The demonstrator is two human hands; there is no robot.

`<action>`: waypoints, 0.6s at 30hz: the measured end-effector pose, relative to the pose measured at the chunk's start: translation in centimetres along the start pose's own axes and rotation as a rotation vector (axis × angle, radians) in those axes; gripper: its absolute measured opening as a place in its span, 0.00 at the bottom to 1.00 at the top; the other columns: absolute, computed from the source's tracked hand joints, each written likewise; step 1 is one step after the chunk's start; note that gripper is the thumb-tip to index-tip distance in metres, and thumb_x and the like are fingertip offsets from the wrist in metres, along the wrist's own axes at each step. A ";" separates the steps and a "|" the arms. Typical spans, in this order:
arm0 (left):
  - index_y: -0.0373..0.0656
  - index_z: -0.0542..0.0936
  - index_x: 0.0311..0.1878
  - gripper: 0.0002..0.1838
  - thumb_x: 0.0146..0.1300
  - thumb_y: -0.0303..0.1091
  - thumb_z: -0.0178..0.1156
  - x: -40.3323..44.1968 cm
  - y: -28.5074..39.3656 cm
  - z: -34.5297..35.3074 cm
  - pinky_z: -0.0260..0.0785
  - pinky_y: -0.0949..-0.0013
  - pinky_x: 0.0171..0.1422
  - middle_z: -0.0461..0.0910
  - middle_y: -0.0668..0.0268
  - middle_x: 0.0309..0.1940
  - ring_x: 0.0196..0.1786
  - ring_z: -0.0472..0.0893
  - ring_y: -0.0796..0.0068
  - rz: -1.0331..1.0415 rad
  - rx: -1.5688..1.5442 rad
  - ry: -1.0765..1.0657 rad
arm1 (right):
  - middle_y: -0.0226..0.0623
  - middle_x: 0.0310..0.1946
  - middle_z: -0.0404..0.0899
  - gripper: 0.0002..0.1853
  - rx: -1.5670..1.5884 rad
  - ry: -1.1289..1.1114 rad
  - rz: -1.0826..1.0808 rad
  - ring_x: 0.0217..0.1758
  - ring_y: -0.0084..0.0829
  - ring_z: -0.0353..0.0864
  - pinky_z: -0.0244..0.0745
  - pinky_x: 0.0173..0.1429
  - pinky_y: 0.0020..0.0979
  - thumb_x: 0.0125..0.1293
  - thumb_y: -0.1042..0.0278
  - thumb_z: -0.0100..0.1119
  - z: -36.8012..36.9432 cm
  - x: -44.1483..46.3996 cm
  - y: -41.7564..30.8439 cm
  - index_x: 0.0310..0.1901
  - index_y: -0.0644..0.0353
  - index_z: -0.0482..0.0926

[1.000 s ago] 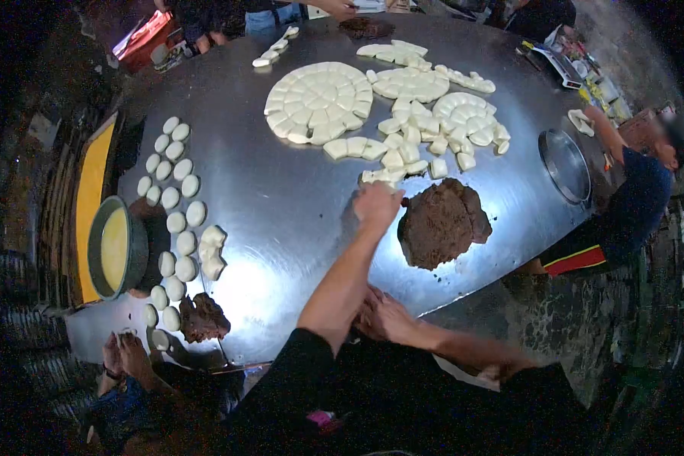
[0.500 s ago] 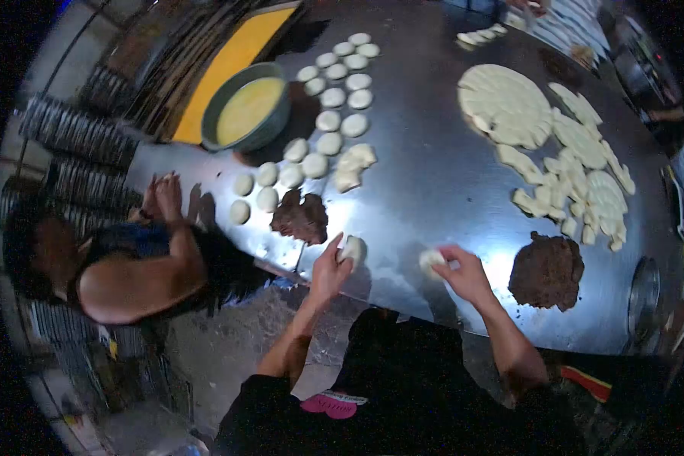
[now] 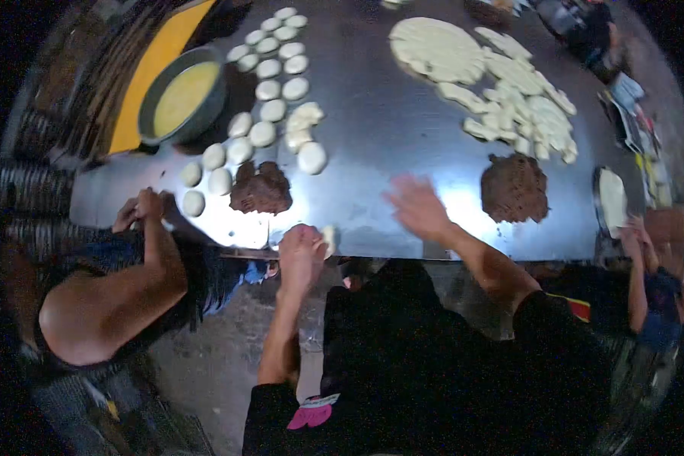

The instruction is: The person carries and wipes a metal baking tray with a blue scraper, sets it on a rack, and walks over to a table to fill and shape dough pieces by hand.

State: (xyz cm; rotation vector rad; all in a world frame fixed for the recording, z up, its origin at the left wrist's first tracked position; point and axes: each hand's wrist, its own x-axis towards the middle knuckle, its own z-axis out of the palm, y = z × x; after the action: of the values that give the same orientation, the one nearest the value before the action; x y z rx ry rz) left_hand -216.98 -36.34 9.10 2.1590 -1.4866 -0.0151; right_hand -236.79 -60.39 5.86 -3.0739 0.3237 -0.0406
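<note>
My left hand (image 3: pixel 300 254) is closed at the table's near edge, its fingers curled around a piece of white dough (image 3: pixel 328 241) that shows at their right side. My right hand (image 3: pixel 419 207) hovers over the bare metal to the right, fingers spread and blurred by motion, with nothing in it. Ahead of the left hand lies a lump of brown filling (image 3: pixel 261 188). A round dough piece (image 3: pixel 311 158) sits just beyond it, touching or close to an irregular dough chunk (image 3: pixel 302 125). Several more flat dough rounds (image 3: pixel 263 134) stretch away in loose rows.
A dark bowl of yellow liquid (image 3: pixel 182 99) stands at the left. Flattened dough (image 3: pixel 437 52), dough strips (image 3: pixel 524 106) and a second brown mass (image 3: pixel 514 188) lie on the right of the metal table (image 3: pixel 372 114). A co-worker's hands (image 3: pixel 140 209) are at the left; another person's hands (image 3: pixel 637 235) at the right.
The white dough round has left my right hand, which has opened. One more round now lies beside the dough chunk. The view has shifted, bringing another person in at the right.
</note>
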 end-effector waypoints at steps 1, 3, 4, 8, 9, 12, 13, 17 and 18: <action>0.42 0.71 0.51 0.21 0.53 0.31 0.61 0.1 0.6 0.2 0.69 0.58 0.37 0.74 0.56 0.31 0.35 0.75 0.57 0.023 -0.018 -0.002 | 0.45 0.67 0.57 0.27 -0.014 -0.107 0.282 0.72 0.45 0.50 0.42 0.71 0.54 0.66 0.54 0.45 -0.5 -2.3 2.9 0.64 0.55 0.62; 0.39 0.69 0.54 0.19 0.59 0.30 0.58 0.0 0.8 -0.5 0.73 0.64 0.35 0.77 0.55 0.35 0.36 0.78 0.62 -0.431 -0.498 -0.341 | 0.51 0.66 0.56 0.26 0.156 0.175 0.468 0.72 0.49 0.49 0.41 0.73 0.48 0.67 0.57 0.42 0.4 -7.9 7.7 0.64 0.57 0.62; 0.39 0.69 0.54 0.19 0.59 0.30 0.58 0.7 1.2 -0.7 0.73 0.64 0.35 0.77 0.55 0.35 0.36 0.78 0.62 -0.422 -0.481 -0.340 | 0.53 0.64 0.59 0.24 0.015 0.149 0.434 0.70 0.49 0.53 0.48 0.72 0.44 0.66 0.60 0.45 0.5 -7.7 8.2 0.63 0.58 0.64; 0.35 0.67 0.59 0.21 0.64 0.29 0.54 4.8 4.4 0.4 0.77 0.71 0.40 0.78 0.56 0.41 0.38 0.79 0.73 -0.548 -1.342 -0.331 | 0.50 0.53 0.73 0.24 0.518 0.364 0.573 0.58 0.44 0.71 0.67 0.59 0.41 0.60 0.60 0.58 -5.5 -1.4 2.5 0.56 0.61 0.72; 0.34 0.71 0.57 0.19 0.65 0.30 0.54 6.0 5.8 -0.1 0.76 0.71 0.41 0.78 0.59 0.42 0.38 0.79 0.74 -0.509 -1.374 -0.325 | 0.48 0.48 0.76 0.22 0.771 0.364 0.580 0.53 0.41 0.75 0.69 0.56 0.38 0.58 0.61 0.59 -8.0 0.1 -0.4 0.53 0.62 0.74; 0.33 0.74 0.54 0.17 0.65 0.31 0.54 8.3 8.2 0.8 0.76 0.72 0.42 0.78 0.62 0.42 0.39 0.78 0.77 -0.478 -1.487 -0.225 | 0.42 0.42 0.80 0.17 0.906 0.360 0.427 0.45 0.31 0.79 0.72 0.50 0.30 0.60 0.67 0.60 -12.6 2.4 -5.8 0.49 0.62 0.77; 0.32 0.75 0.53 0.16 0.66 0.32 0.53 8.8 8.9 0.8 0.74 0.75 0.40 0.79 0.65 0.40 0.38 0.76 0.81 -0.463 -1.504 -0.138 | 0.42 0.42 0.80 0.17 0.895 0.378 0.415 0.45 0.31 0.79 0.72 0.50 0.30 0.60 0.67 0.60 -13.1 2.6 -6.6 0.49 0.62 0.77; 0.37 0.76 0.32 0.17 0.68 0.42 0.49 10.7 12.5 -0.5 0.65 0.68 0.29 0.75 0.66 0.18 0.25 0.70 0.80 -0.415 -0.973 0.310 | 0.40 0.31 0.79 0.12 0.987 0.864 0.625 0.33 0.28 0.79 0.73 0.38 0.29 0.61 0.64 0.59 -13.7 4.2 -10.4 0.36 0.67 0.78; 0.37 0.76 0.32 0.17 0.68 0.42 0.49 10.8 12.7 0.2 0.65 0.68 0.29 0.75 0.66 0.18 0.25 0.70 0.80 -0.401 -0.982 0.295 | 0.39 0.28 0.79 0.15 0.974 0.966 0.705 0.30 0.27 0.78 0.71 0.35 0.29 0.63 0.61 0.58 -14.0 4.4 -11.0 0.32 0.68 0.77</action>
State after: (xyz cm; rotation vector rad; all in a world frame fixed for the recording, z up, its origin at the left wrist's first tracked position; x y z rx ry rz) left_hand -223.72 -49.29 17.18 1.4975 -0.6245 -0.4468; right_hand -230.68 -51.26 20.46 -1.6651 0.9980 -1.2098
